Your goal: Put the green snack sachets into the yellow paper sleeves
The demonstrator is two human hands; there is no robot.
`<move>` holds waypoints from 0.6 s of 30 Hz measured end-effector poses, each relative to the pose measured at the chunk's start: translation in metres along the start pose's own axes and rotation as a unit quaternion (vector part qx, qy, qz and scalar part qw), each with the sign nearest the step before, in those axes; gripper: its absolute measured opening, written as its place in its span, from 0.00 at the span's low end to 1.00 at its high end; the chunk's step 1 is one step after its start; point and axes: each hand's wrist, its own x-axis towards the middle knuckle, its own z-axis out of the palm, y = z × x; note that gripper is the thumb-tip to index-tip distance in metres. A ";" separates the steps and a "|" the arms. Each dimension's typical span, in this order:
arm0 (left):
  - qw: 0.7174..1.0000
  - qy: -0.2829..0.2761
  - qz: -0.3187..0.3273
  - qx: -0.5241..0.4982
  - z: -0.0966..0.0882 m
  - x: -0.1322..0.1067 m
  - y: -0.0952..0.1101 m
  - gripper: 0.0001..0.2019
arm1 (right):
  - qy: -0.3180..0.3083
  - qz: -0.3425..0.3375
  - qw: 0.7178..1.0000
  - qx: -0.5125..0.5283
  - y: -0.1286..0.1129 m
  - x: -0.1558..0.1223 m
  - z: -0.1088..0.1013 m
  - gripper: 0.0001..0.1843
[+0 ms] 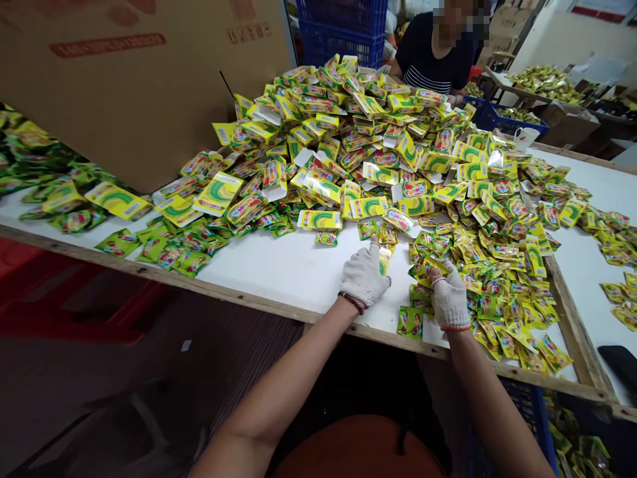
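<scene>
Head view: seemingly grasping a small yellow box [385, 261] with curled fingers of the gloved left hand [365, 277], over the bench [269, 269] just in front of the box heap [381, 174]. Apparently pinching a green-yellow sachet [423, 271] between thumb and fingers of the gloved right hand [450, 300], at the heap's near right, beside loose sachets [490, 307]. Judged as picking up a sachet while steadying the box. Calls next for a firm pinch, without dragging neighbouring sachets along.

Single head-worn camera, from near side, looking forward and down across white tabletop [269, 265], close up.
</scene>
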 end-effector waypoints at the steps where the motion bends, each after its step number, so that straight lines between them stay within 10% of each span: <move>1: 0.999 -0.011 0.033 0.007 -0.001 -0.002 -0.003 0.39 | 0.003 -0.005 1.000 -0.005 0.001 0.000 -0.002 0.29; 10: 0.991 -0.002 0.126 -0.034 0.008 -0.029 -0.028 0.33 | -0.018 -0.117 0.987 -0.110 -0.007 -0.001 0.008 0.19; 15: 0.954 0.059 0.180 -0.233 0.011 -0.038 -0.032 0.24 | 0.002 -0.103 0.991 -0.088 -0.011 -0.002 0.008 0.19; 18: 0.910 -0.005 0.147 -0.388 0.000 -0.030 -0.036 0.15 | 0.016 -0.063 0.997 -0.027 -0.007 0.000 0.005 0.23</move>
